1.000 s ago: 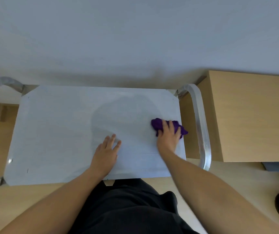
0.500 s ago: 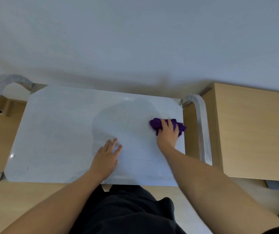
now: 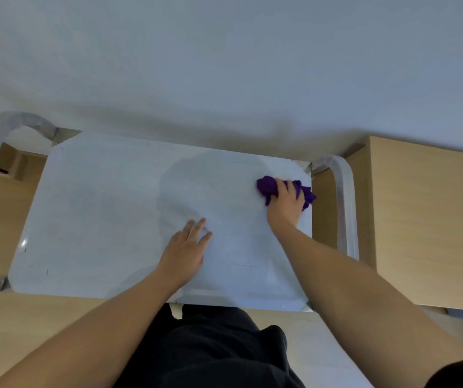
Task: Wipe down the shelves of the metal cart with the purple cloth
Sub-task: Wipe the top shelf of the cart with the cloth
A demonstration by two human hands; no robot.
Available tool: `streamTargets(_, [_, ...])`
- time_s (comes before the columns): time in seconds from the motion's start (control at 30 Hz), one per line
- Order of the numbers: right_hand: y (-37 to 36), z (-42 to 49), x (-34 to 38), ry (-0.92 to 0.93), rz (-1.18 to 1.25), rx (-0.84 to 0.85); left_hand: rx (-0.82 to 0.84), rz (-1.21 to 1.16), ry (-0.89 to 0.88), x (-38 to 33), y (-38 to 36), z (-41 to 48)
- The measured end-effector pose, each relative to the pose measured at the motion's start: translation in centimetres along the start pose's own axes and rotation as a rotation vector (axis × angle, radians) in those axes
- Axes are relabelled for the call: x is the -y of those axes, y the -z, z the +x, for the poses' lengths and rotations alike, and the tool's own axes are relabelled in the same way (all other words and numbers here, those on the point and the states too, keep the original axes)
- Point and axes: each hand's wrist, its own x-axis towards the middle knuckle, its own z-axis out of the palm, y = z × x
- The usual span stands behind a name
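The cart shows only its top shelf, a pale metal sheet filling the middle of the view. Lower shelves are hidden under it. A wooden cabinet stands just beside the cart at three o'clock, and the cart's right handle loops up between them.

The left hand lies flat on the shelf towards six o'clock with its fingers straight, holding nothing and seemingly bracing the cart. The right hand is at about two o'clock on the shelf, with its fingers curled over the cloth. The cloth is bunched into a wad and pressed to the metal near the far right corner.

The step appears to be wiping the right end of the top shelf, and most of the sheet probably remains to be covered. To do it well:
- Spread the wad flatter so more cloth meets the metal.
- Run it right into the two o'clock corner and along the three o'clock edge, stopping short of the handle post.
- Sweep in overlapping passes towards nine o'clock.
- Keep the left hand pressing down so the cart does not roll, and lift it when the cloth reaches that patch.
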Motion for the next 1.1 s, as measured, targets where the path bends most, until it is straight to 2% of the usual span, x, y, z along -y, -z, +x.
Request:
streamTargets(0.07, [-1.1,-1.3,2.1,0.101,-0.014,0.034,0.004,0.022,-0.03,-0.5,0.6,1.6])
streamTargets(0.2, [-0.9,-0.8,2.0,0.833,-0.15,0.314,0.065,0.033,-0.031,-1.3,1.1,3.7])
streamTargets(0.23, [-0.2,0.7,1.1,0.929,-0.201,0.338,0.066,0.014,-0.018,-1.4,1.0,3.7])
streamTargets(0.27, [0.5,2.3,0.3,0.927,-0.225,0.324,0.069,-0.004,-0.011,-1.4,0.9,3.5])
streamTargets(0.3, [1.3,3.8,-0.8,0.843,-0.219,0.289,0.071,-0.014,-0.01,-1.5,0.7,3.4])
streamTargets(0.4, [3.5,7.3,-3.7,0.36,-0.055,0.125,0.064,-0.03,-0.01,-1.6,0.3,3.2])
streamTargets(0.47, [3.3,7.0,-3.0,0.168,-0.029,0.053,0.068,-0.037,-0.007,-1.7,0.2,3.1])
streamTargets(0.53, [1.6,4.7,-0.6,0.165,-0.085,0.029,0.076,-0.03,0.0,-1.8,0.2,3.0])
streamTargets(0.57, [0.5,3.3,0.8,0.231,-0.094,0.035,0.074,-0.023,0.004,-1.8,0.2,3.0])
streamTargets(0.7, [-2.0,0.1,2.6,0.823,-0.147,0.203,0.08,-0.005,0.002,-1.6,0.3,2.7])
streamTargets(0.77, [-0.8,2.6,1.3,0.915,-0.18,0.226,0.08,-0.006,-0.012,-1.4,0.4,2.5])
streamTargets(0.83, [0.5,5.1,-0.5,0.749,-0.146,0.183,0.082,-0.009,-0.02,-1.5,0.4,2.5])
streamTargets(0.93, [2.1,6.7,-2.7,0.283,-0.054,0.062,0.08,-0.02,-0.014,-1.7,0.2,2.7])
streamTargets(1.0, [1.5,5.3,-1.4,0.067,-0.039,-0.011,0.082,-0.019,-0.014,-1.7,0.1,2.7])
streamTargets(1.07, [-0.2,2.9,1.8,-0.004,-0.051,-0.007,0.085,-0.014,-0.016,-1.5,-0.1,2.7])
streamTargets(1.1, [-1.3,1.4,3.5,0.065,-0.057,0.034,0.087,-0.014,-0.015,-1.4,-0.1,2.6])
